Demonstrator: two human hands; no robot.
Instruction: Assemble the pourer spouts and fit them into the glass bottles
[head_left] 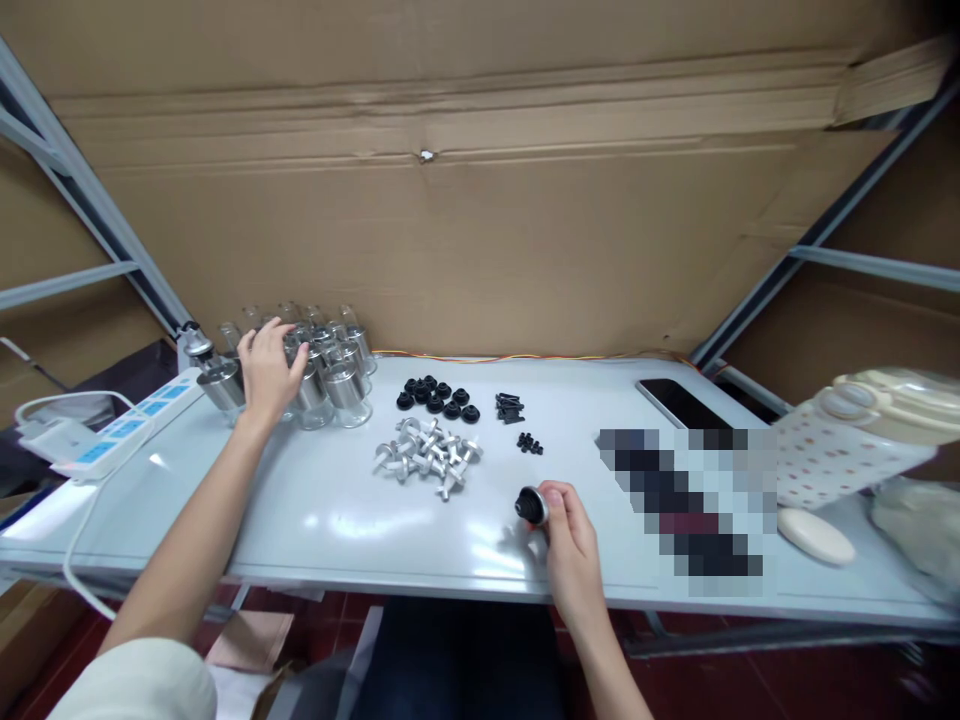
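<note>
My left hand (271, 368) is over a cluster of small glass jars with metal bands (345, 385) at the back left. Its thumb and fingers are apart, and I see nothing gripped between them. Near the front edge of the table, my right hand (571, 540) pinches a small round black part with a silver rim (531, 506), its black side turned left. Between my hands lie a pile of silver stemmed parts (429, 455) and a group of black round parts (435, 397). Small black pins (510, 407) and tiny black pieces (529, 443) lie farther right.
A white power strip (127, 425) with a cable runs along the left edge. On the right are a phone (679, 405), a dotted pouch (840, 450), a white oval object (816, 536) and a blurred-out patch. Cardboard (480, 230) walls the back; thin wires run along its foot.
</note>
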